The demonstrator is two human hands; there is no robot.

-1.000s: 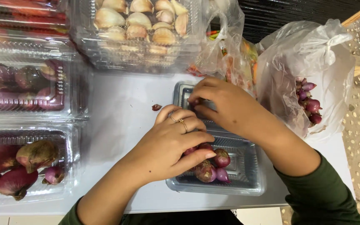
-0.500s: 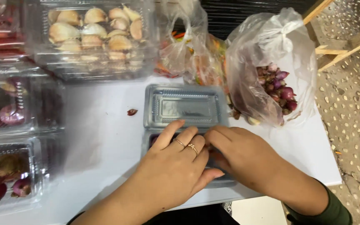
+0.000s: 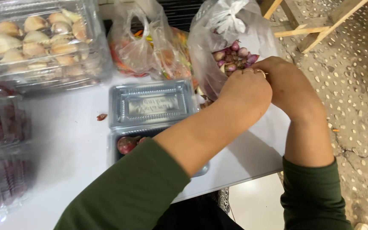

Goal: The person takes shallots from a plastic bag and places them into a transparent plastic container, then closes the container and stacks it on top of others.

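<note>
Both hands meet at the mouth of the clear plastic bag [image 3: 218, 38] of small purple shallots [image 3: 235, 57] standing at the far right of the white tabletop [image 3: 69, 140]. The left hand [image 3: 245, 91] crosses over from the left with its fingers curled down into the opening; whether its grip has closed on a shallot cannot be told, since the fingertips are hidden behind its own knuckles. The right hand [image 3: 284, 83] lies just beside it, touching it, fingers bent toward the same heap, and its grip is equally hidden. To take shallots well from here, the bag's rim probably wants holding open with one hand while the other gathers a few bulbs at once, keeping loose papery skin in the bag. The shallots lie directly under and just beyond both sets of fingertips, piled against the bag's far wall. Near the person, partly under the left forearm, an open clear clamshell tray [image 3: 150, 106] holds a few reddish shallots in its lower half, its lid laid flat behind. Closed trays of pale bulbs [image 3: 35, 36] and a bag of mixed vegetables [image 3: 145, 47] stand beyond.
</note>
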